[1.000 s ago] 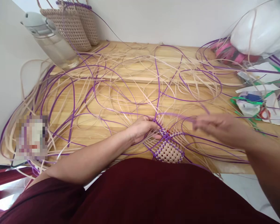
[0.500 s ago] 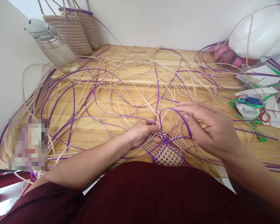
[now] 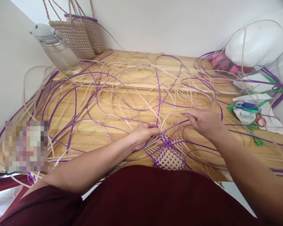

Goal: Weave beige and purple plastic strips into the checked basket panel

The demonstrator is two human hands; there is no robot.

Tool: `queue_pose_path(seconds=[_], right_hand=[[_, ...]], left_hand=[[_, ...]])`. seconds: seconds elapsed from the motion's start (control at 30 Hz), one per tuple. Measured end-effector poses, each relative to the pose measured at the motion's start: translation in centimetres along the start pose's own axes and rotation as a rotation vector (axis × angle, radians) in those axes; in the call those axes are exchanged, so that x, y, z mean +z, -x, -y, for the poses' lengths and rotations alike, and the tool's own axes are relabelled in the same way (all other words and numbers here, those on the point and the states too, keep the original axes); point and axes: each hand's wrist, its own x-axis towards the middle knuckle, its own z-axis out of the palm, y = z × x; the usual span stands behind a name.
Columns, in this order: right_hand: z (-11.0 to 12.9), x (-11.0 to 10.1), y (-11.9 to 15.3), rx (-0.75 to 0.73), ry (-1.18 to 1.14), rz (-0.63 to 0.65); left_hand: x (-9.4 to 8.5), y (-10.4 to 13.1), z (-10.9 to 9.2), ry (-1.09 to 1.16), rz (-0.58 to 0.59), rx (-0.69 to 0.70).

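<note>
A small woven piece [image 3: 170, 158] in beige and purple lies at the table's front edge, close to my body. Loose strips fan out from its sides. My left hand [image 3: 147, 135] pinches strips at the upper left of the weave, thumb pressed over the fingers. Out to the right, my right hand [image 3: 204, 121] is closed on a purple strip [image 3: 176, 125], which runs fairly straight back towards the left fingertips. Another purple strip [image 3: 158, 94] rises from the left hand towards the back of the table.
Long beige and purple strips spread over the wooden table [image 3: 122, 99]. A water bottle [image 3: 58, 51] and woven bags [image 3: 76, 36] stand back left. Back right are a white plastic bag [image 3: 256, 44], a pink bundle [image 3: 223, 62] and paper scraps with green strips [image 3: 247, 110].
My right hand has closed from a looser, more open pose and shifted slightly up. The purple strip went from an arched loop to nearly straight. My left hand stays at the weave.
</note>
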Motion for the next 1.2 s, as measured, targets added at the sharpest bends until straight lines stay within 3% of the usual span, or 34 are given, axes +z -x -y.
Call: queue_pose_path(seconds=[0.07,0.17,0.27,0.37,0.53,0.67,0.77,0.9,1.07,1.2], right_hand=[[-0.2,1.8,-0.3,0.004,0.067,-0.003],[2.0,2.9,-0.4,-0.052,0.078,-0.073],[5.0,2.7,-0.1,-0.139,-0.085,-0.171],[6.8,2.4,0.7,-0.168,-0.312,-0.136],[6.4,2.7,1.1,-0.135,-0.267,-0.121],[5.5,1.9,0.9,-0.206,-0.139,-0.222],[5.8,1.0,1.0,-0.162,-0.241,-0.266],[6.5,0.9,1.5,0.031,-0.361,-0.114],[7.0,1.8,1.9,-0.020,-0.156,-0.021],[7.8,1.3,1.8,-0.053,-0.020,0.179]], left_hand=[[0.0,0.0,0.2,-0.023,-0.011,0.018],[0.0,-0.1,0.4,-0.067,-0.067,0.057],[0.0,-0.1,0.4,-0.070,-0.078,0.067],[0.0,0.0,0.1,-0.051,-0.042,0.035],[-0.1,0.0,-0.2,-0.036,-0.044,0.005],[-0.2,0.0,-0.1,-0.017,-0.047,-0.007],[-0.1,0.0,-0.1,-0.035,-0.051,-0.017],[0.0,0.1,-0.2,-0.053,-0.062,-0.013],[0.0,0.2,0.0,-0.043,-0.068,-0.005],[0.2,0.2,0.1,-0.038,-0.078,0.003]])
